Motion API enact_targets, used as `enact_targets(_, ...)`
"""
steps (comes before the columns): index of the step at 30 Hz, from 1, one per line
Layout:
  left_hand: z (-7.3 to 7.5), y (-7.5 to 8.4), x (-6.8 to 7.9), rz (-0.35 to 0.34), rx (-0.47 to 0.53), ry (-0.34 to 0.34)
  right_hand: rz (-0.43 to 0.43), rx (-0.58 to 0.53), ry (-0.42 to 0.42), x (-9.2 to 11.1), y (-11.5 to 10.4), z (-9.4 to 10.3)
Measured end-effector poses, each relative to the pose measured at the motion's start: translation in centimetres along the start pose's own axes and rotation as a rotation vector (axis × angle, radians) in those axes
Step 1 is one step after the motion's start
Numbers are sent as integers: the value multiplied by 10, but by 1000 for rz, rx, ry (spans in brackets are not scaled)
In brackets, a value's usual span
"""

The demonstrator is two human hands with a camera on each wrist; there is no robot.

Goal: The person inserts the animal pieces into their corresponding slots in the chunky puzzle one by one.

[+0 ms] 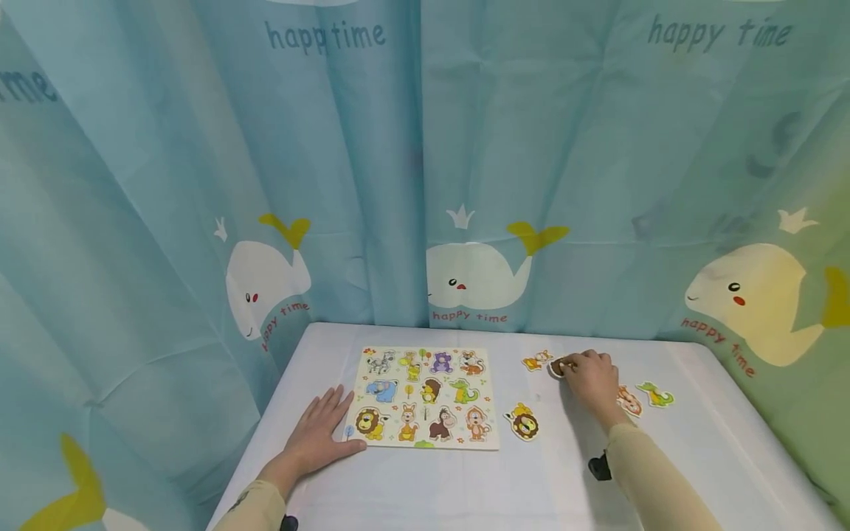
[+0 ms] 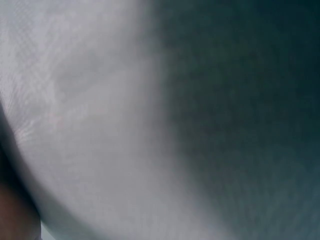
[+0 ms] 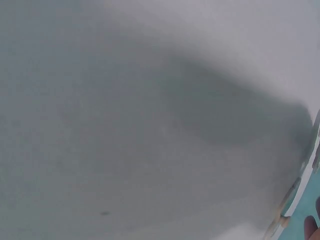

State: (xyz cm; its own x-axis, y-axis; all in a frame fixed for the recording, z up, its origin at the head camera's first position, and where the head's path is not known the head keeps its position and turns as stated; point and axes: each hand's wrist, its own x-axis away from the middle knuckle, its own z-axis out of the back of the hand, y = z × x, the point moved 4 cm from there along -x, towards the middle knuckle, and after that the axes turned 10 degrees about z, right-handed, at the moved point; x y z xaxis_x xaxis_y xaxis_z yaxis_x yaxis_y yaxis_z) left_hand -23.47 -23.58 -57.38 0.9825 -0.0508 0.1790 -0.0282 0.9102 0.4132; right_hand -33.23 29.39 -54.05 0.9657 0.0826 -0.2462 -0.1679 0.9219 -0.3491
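Note:
A wooden animal puzzle board (image 1: 405,397) lies flat on the table, covered with animal pictures in rows. My left hand (image 1: 319,435) rests with fingers spread at its lower left corner, the thumb along the near edge. To the right of the board, my right hand (image 1: 593,383) pinches a dark brown animal puzzle piece (image 1: 556,368) by its edge; the fingers partly hide it. Around that hand lie an orange animal piece (image 1: 536,361), a lion piece (image 1: 524,422), a monkey piece (image 1: 629,401) partly behind the hand, and a green crocodile piece (image 1: 655,395).
A white cloth covers the table (image 1: 425,494). Behind it hangs a blue curtain (image 1: 372,184) with whale prints, close to the far edge. Both wrist views are blurred and show mostly cloth; fingertips (image 3: 310,227) appear at the right wrist view's lower right corner.

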Motion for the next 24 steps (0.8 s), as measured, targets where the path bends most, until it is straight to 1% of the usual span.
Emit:
enact_targets(13, 2, 0, 0, 0, -5, 1, 74, 25, 19, 12, -6, -4)
enact_targets(18, 2, 0, 0, 0, -11, 0, 119, 23, 32, 15, -9, -4)
enact_targets(24, 1, 0, -1, 0, -11, 1, 131, 15, 7, 17, -8, -6)
